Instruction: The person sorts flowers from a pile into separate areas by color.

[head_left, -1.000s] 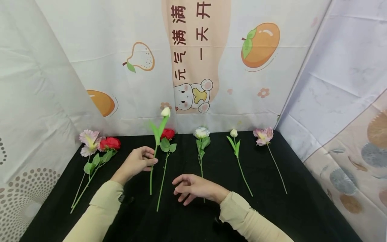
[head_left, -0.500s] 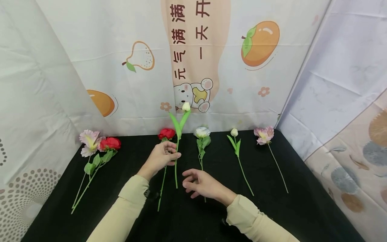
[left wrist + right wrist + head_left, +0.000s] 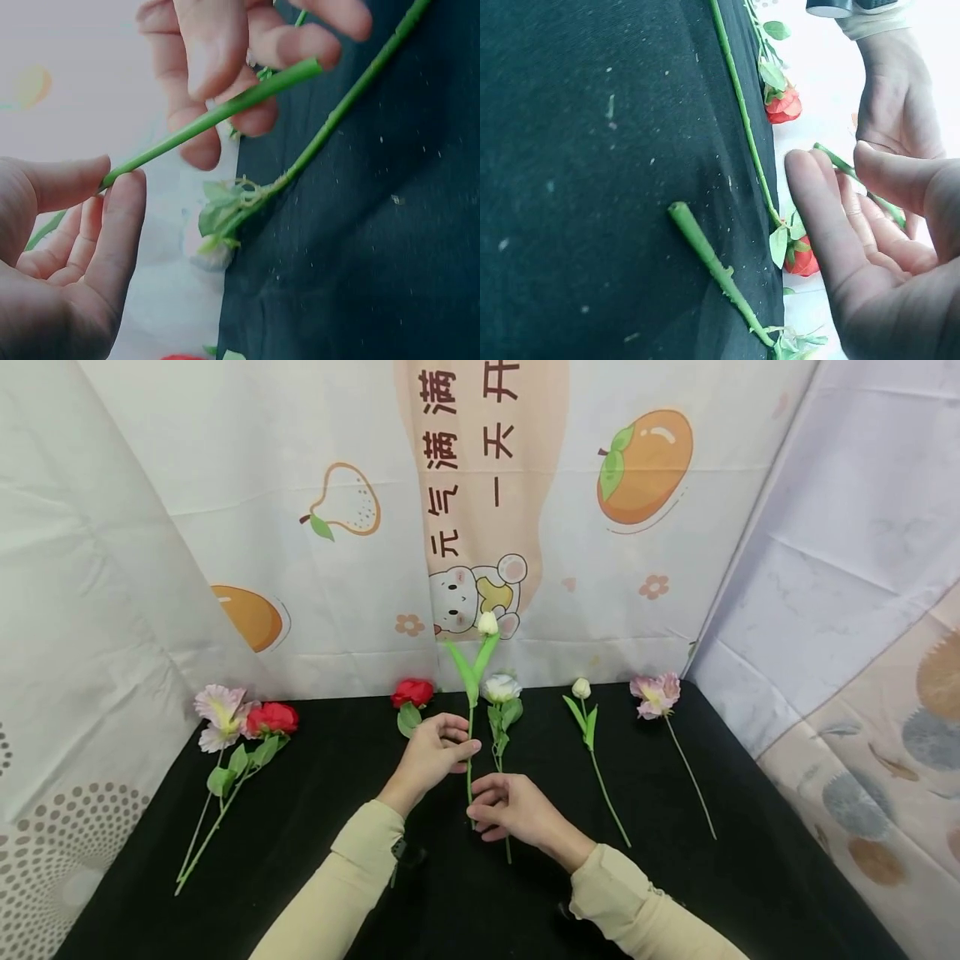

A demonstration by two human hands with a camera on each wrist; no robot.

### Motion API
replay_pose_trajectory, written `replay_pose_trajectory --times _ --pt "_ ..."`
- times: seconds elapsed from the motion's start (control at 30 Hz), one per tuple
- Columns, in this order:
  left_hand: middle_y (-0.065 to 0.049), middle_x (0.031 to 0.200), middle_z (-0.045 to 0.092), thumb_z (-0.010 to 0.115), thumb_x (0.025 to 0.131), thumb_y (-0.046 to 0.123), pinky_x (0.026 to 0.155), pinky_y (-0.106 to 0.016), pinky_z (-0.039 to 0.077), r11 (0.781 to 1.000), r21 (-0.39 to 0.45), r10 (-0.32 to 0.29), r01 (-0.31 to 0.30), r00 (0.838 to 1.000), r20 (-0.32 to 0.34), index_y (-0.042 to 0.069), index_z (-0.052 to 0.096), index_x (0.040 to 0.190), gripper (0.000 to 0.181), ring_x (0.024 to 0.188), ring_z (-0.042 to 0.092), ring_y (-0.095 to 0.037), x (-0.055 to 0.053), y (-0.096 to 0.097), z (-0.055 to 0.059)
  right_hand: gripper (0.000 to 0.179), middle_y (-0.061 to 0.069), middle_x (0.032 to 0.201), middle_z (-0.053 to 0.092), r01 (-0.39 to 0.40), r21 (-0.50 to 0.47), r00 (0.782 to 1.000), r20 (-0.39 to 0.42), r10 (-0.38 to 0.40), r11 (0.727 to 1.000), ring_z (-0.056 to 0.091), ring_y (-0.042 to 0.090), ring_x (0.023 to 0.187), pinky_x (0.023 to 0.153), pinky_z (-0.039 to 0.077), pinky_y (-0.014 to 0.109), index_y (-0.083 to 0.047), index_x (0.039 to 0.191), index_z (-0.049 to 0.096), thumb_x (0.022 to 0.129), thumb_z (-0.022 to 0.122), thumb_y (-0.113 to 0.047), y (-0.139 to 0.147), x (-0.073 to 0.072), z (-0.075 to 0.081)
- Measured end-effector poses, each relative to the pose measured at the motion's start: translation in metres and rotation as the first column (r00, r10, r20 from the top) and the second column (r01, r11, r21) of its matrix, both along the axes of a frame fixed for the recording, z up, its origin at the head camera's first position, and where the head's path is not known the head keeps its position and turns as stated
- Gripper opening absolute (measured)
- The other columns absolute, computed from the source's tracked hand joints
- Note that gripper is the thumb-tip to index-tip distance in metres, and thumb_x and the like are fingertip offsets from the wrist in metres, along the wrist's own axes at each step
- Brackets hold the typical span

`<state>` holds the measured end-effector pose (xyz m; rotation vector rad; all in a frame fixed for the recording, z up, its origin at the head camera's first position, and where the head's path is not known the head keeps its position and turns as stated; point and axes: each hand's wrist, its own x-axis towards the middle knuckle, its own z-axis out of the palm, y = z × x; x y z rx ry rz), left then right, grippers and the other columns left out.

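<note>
The left hand (image 3: 435, 752) was pinching the stem of a white tulip (image 3: 472, 689) between the thumb and the forefinger. This tulip was above the black tabletop (image 3: 330, 768), almost upright, and its bud showed against the printed curtain (image 3: 225, 443). The right hand (image 3: 517, 810) was around the lower part of the same stem, with the fingers loosely bent; its thumb and forefinger stood apart, and I could not tell whether they touched the stem. Just beyond the right hand lay a white rose (image 3: 501, 690), its stem partly covered. A red rose (image 3: 412, 693) lay behind the left hand. To the right lay another tulip (image 3: 591, 728) and a pink flower (image 3: 655, 697); at the far left, a second red rose (image 3: 272, 718) lay beside a pale flower (image 3: 221, 714), their stem ends close together
</note>
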<state>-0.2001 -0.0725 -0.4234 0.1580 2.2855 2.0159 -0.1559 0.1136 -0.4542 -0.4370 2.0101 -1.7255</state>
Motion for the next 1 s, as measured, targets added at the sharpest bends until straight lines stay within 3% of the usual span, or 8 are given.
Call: replay_pose_trajectory --times 0.4,0.57,0.7,1.0 --pt "-0.011 0.102 0.067 0.071 0.097 0.012 0.069 -0.036 0.061 0.998 0.047 -0.031 0.033 0.999 -0.037 0.0 0.065 0.125 0.031 0.08 0.069 -0.023 -0.001 0.013 0.007 0.036 0.009 0.098 0.07 -0.005 0.025 0.986 -0.167 0.009 1.0 0.072 0.027 0.081 0.068 0.061 0.039 0.011 0.127 0.059 0.097 0.069 -0.005 0.018 0.002 -0.002" --pt "-0.013 0.103 0.066 0.069 0.097 0.008 0.07 -0.035 0.061 0.995 0.072 -0.062 0.065 0.997 -0.038 -0.003 0.063 0.124 0.03 0.091 0.069 -0.037 0.0 0.018 0.008 0.035 0.012 0.098 0.07 -0.011 0.032 0.987 -0.16 0.016 0.999 0.072 0.028 0.082 0.069 0.061 0.04 0.011 0.126 0.059 0.097 0.069 -0.006 0.024 0.001 0.0" --pt "-0.014 0.104 0.065 0.068 0.098 0.006 0.071 -0.036 0.061 0.993 0.078 -0.087 0.09 0.995 -0.041 -0.001 0.062 0.122 0.026 0.096 0.067 -0.043 0.001 0.023 0.008 0.036 0.022 0.103 0.069 0.032 -0.003 0.988 -0.151 -0.032 0.999 0.072 0.028 0.086 0.071 0.061 0.041 0.013 0.126 0.057 0.098 0.068 -0.008 0.028 -0.001 0.001" --pt "-0.013 0.103 0.067 0.069 0.097 0.007 0.071 -0.037 0.061 0.991 0.058 -0.121 0.124 0.991 -0.053 -0.001 0.063 0.123 0.027 0.081 0.069 -0.019 0.0 0.032 0.008 0.036 0.028 0.106 0.068 0.088 -0.029 0.985 -0.143 -0.091 0.996 0.072 0.025 0.088 0.072 0.061 0.041 0.014 0.125 0.057 0.097 0.069 -0.007 0.035 0.0 0.003"
